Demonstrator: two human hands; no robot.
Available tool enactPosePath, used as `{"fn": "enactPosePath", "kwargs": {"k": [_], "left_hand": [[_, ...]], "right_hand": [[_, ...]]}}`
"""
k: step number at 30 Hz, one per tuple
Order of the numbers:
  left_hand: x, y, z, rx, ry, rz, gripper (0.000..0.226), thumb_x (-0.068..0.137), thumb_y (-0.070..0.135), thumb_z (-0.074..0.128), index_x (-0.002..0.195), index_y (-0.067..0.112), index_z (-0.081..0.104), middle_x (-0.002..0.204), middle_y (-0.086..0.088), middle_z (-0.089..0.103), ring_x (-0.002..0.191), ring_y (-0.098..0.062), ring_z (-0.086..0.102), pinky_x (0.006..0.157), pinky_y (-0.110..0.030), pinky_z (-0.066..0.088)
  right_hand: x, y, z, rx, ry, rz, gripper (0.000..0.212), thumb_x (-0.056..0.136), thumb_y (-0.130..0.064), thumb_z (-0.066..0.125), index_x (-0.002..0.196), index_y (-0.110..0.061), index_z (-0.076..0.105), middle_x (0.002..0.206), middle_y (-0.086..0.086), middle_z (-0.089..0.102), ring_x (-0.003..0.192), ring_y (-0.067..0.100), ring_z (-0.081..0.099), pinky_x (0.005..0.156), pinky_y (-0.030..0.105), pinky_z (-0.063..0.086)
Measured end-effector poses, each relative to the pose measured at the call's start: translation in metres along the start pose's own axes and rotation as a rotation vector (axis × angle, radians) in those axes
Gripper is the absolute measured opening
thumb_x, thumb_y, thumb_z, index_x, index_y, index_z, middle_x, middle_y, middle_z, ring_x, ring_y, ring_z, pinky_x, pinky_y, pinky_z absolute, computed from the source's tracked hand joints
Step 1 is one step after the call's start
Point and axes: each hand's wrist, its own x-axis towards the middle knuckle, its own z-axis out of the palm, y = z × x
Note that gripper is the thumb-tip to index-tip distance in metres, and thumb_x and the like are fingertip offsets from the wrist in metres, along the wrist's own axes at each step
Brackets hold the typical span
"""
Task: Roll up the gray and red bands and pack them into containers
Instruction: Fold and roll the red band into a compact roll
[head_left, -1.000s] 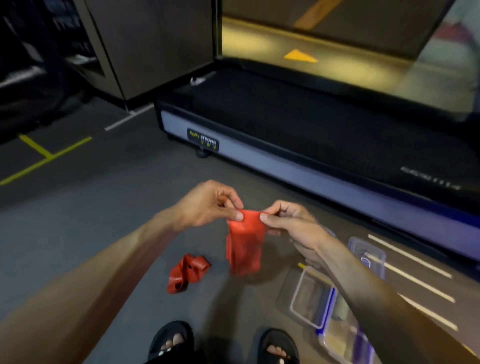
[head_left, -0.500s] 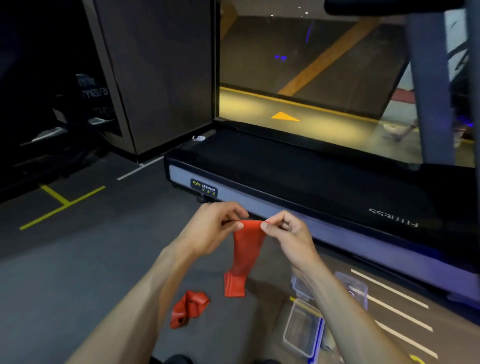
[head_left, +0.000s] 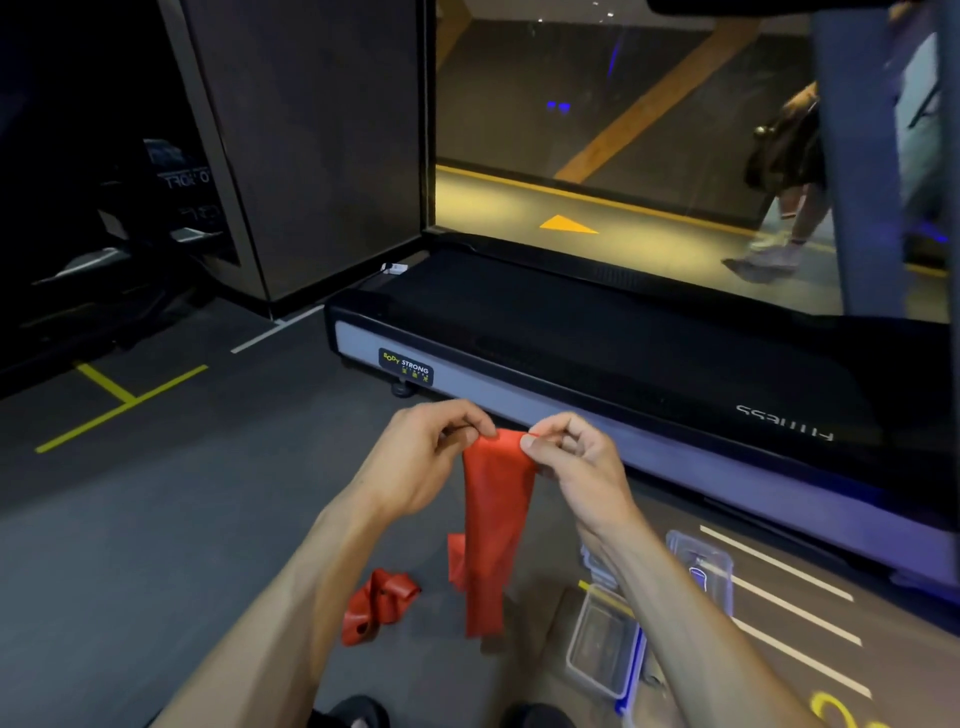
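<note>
The person holds a flat red rubber exercise band (head_left: 498, 525) up in front of them by its top edge, the left hand (head_left: 421, 462) pinching one corner between thumb and fingers and the right hand (head_left: 576, 462) pinching the other, so the fingers of both hands are closed narrowly on the band. The strip hangs limp, its lower end folded over and reaching down toward the grey gym floor (head_left: 156, 519). It looks thin, light and floppy, probably slightly tacky rather than slippery, so it should roll best from the pinched top edge with the width kept flat. A second red band (head_left: 379, 605) lies crumpled on the floor just left of the hanging one. Clear plastic containers with blue trim (head_left: 605, 644) sit on the floor under the right forearm, beside a black treadmill (head_left: 623, 353). No gray band is visible.
</note>
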Motion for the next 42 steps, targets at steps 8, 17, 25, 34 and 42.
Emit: {"fn": "enactPosePath", "kwargs": {"k": [8, 17, 25, 34, 42], "left_hand": [[0.002, 0.001, 0.012, -0.428, 0.039, -0.236, 0.044, 0.098, -0.002, 0.058, 0.081, 0.032, 0.079, 0.08, 0.008, 0.073, 0.077, -0.018, 0.059, 0.08, -0.041, 0.051], [-0.001, 0.016, 0.018, -0.605, 0.103, -0.394, 0.023, 0.104, 0.001, 0.052, 0.096, 0.01, 0.072, 0.085, -0.004, 0.071, 0.086, -0.018, 0.065, 0.09, -0.038, 0.056], [-0.002, 0.003, 0.018, -0.319, 0.133, -0.262, 0.041, 0.097, 0.001, 0.056, 0.081, 0.033, 0.076, 0.076, 0.013, 0.071, 0.065, -0.008, 0.059, 0.071, -0.035, 0.053], [-0.006, 0.011, 0.02, -0.291, 0.068, -0.293, 0.032, 0.103, 0.008, 0.052, 0.092, 0.031, 0.073, 0.093, -0.002, 0.076, 0.078, -0.018, 0.067, 0.078, -0.03, 0.053], [-0.01, 0.004, 0.021, -0.412, 0.114, -0.217, 0.036, 0.096, -0.004, 0.063, 0.096, 0.029, 0.078, 0.1, 0.006, 0.078, 0.1, -0.013, 0.072, 0.097, -0.033, 0.055]], "right_hand": [[-0.003, -0.007, 0.003, 0.009, -0.018, -0.08, 0.028, 0.087, 0.009, 0.066, 0.096, -0.016, 0.075, 0.072, 0.001, 0.057, 0.076, 0.013, 0.056, 0.076, 0.027, 0.045], [-0.006, -0.007, 0.005, -0.004, 0.024, -0.084, 0.026, 0.084, 0.009, 0.066, 0.081, -0.013, 0.079, 0.087, 0.003, 0.076, 0.086, 0.014, 0.066, 0.086, 0.037, 0.05], [-0.006, -0.006, 0.007, 0.021, 0.019, -0.019, 0.025, 0.083, 0.009, 0.065, 0.078, -0.012, 0.079, 0.085, 0.004, 0.077, 0.082, 0.014, 0.066, 0.085, 0.036, 0.048], [-0.006, -0.006, 0.007, 0.012, 0.052, 0.013, 0.02, 0.086, 0.006, 0.067, 0.086, -0.009, 0.08, 0.089, 0.008, 0.079, 0.082, 0.014, 0.068, 0.081, 0.029, 0.052], [-0.006, -0.003, 0.002, -0.009, 0.049, 0.014, 0.02, 0.087, 0.0, 0.073, 0.088, -0.017, 0.083, 0.097, 0.007, 0.079, 0.096, 0.022, 0.071, 0.098, 0.044, 0.055]]}}
